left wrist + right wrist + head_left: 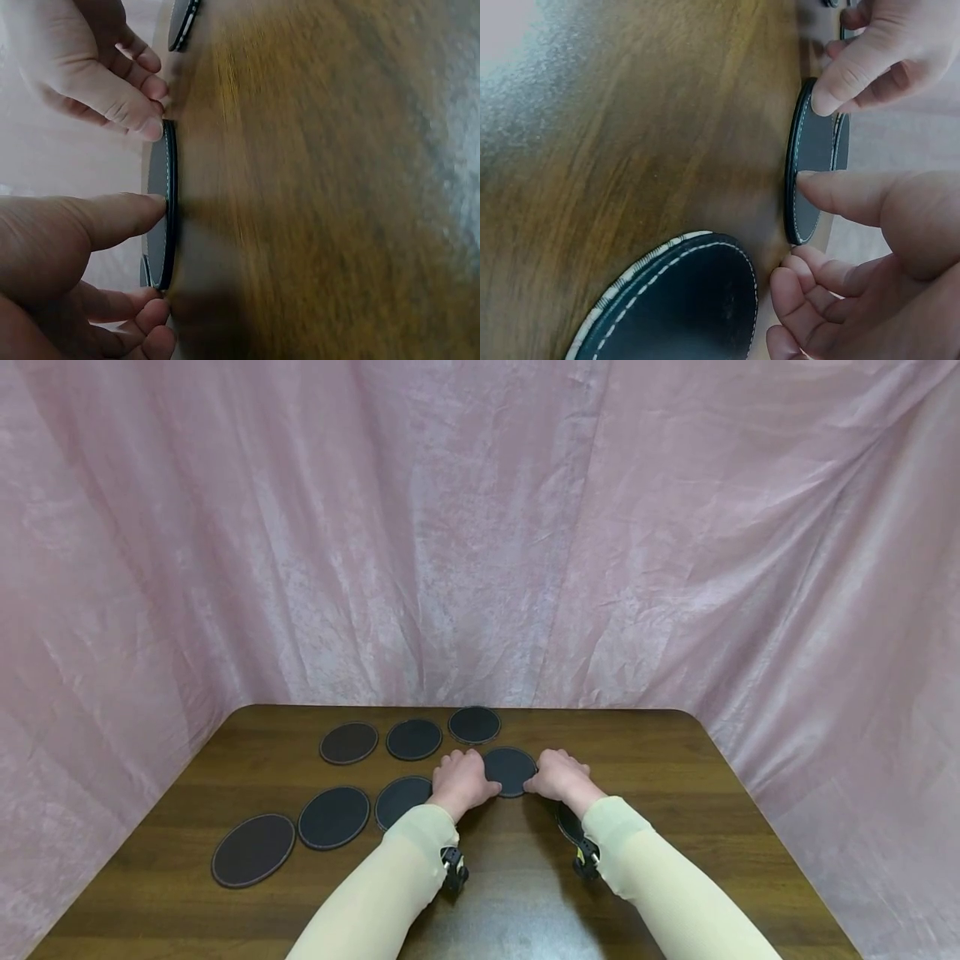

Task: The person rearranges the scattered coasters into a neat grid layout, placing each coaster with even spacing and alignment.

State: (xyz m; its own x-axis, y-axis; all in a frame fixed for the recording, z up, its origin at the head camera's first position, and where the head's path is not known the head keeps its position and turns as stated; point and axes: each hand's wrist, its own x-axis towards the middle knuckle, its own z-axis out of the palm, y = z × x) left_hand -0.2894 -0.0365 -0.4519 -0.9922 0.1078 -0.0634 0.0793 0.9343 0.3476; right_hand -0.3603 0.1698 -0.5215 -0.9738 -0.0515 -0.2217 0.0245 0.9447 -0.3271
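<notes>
A round black coaster (510, 771) with pale edge stitching lies between the two hands, close against the tabletop. My left hand (462, 777) grips its left side. On the opposite side, my right hand (558, 774) holds the rim. In the left wrist view the left thumb (142, 214) sits on the coaster's (157, 176) top near the edge, the other fingers curled at its side. The right thumb (840, 191) lies likewise on the coaster (814, 142) in the right wrist view. Its edge looks thick and layered. Another stitched coaster (690, 307) lies beside the right hand's fingers.
On the brown wooden table (510, 893), a back row holds three dark coasters, the rightmost (474, 724) nearest the hands. A front row on the left has three more, one (402, 802) partly behind the left arm. A pink curtain (480, 527) hangs behind the table.
</notes>
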